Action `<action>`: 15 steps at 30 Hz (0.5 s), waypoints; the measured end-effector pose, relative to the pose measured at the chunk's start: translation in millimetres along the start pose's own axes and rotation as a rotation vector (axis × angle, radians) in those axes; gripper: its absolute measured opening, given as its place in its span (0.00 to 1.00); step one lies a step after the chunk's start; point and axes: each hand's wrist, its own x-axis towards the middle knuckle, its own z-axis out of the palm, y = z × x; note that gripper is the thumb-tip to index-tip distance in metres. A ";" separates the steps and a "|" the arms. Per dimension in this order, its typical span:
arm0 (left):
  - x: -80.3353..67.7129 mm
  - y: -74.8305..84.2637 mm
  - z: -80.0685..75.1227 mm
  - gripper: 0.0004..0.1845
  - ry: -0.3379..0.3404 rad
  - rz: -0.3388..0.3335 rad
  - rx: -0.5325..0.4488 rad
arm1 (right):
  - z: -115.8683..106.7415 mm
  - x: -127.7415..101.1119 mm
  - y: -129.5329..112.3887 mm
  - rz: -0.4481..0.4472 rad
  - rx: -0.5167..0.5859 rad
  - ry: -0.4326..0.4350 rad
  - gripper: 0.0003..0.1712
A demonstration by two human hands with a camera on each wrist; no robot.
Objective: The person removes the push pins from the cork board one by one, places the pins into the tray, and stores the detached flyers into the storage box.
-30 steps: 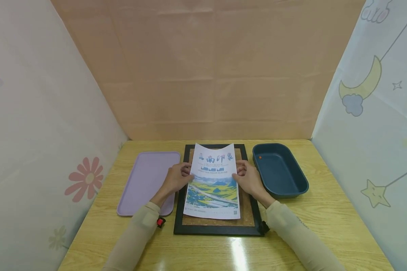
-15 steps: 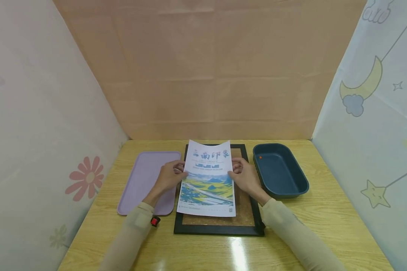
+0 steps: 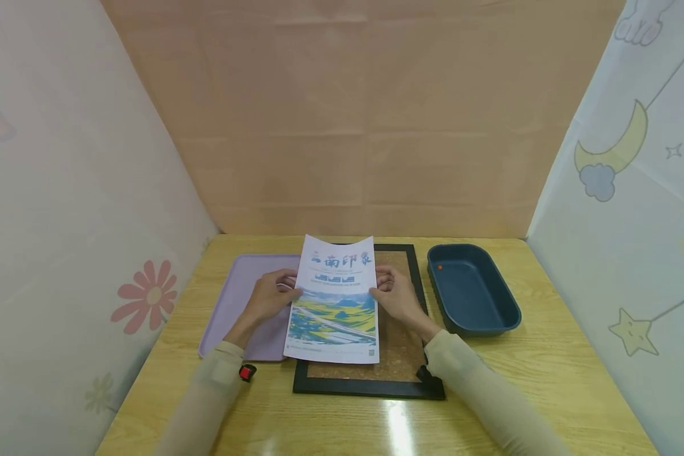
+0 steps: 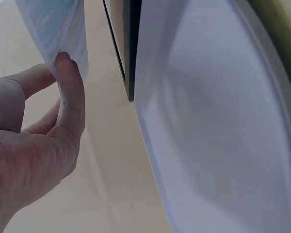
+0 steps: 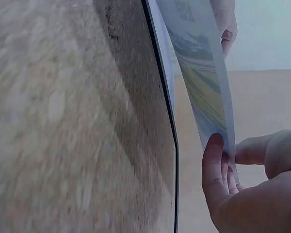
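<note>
A printed paper poster (image 3: 333, 310), with blue characters above a green and yellow landscape, is held up between both hands. My left hand (image 3: 269, 296) pinches its left edge, and my right hand (image 3: 398, 296) pinches the right edge. In the left wrist view, fingers and thumb meet on the edge of the poster (image 4: 56, 29); the right wrist view shows the same grip on the other edge. Underneath lies a black-framed cork board (image 3: 370, 387), partly covered from sight by the poster. The sheet also overhangs the right side of the lilac tray (image 3: 228, 316), apart from it.
On the right of the wooden table (image 3: 547, 380) stands a dark blue bin (image 3: 473, 297) with a small orange spot inside near its back left. A tan backdrop (image 3: 370, 126) rises behind the table, with pale patterned walls at both sides.
Both hands have carried the poster leftward, from over the cork board to partly over the lilac tray. More of the board's right side shows. The grip is unchanged.
</note>
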 end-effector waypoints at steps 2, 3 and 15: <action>-0.8 -2.8 -4.6 0.27 -0.005 0.000 0.005 | 5.0 1.9 -1.1 0.006 0.011 -0.008 0.32; -1.2 -4.3 -6.7 0.27 -0.008 0.004 0.008 | 7.7 3.0 -1.3 0.007 0.012 -0.011 0.31; -5.8 -21.8 -36.0 0.27 -0.016 -0.017 0.038 | 36.6 12.3 -11.9 -0.003 0.053 -0.039 0.32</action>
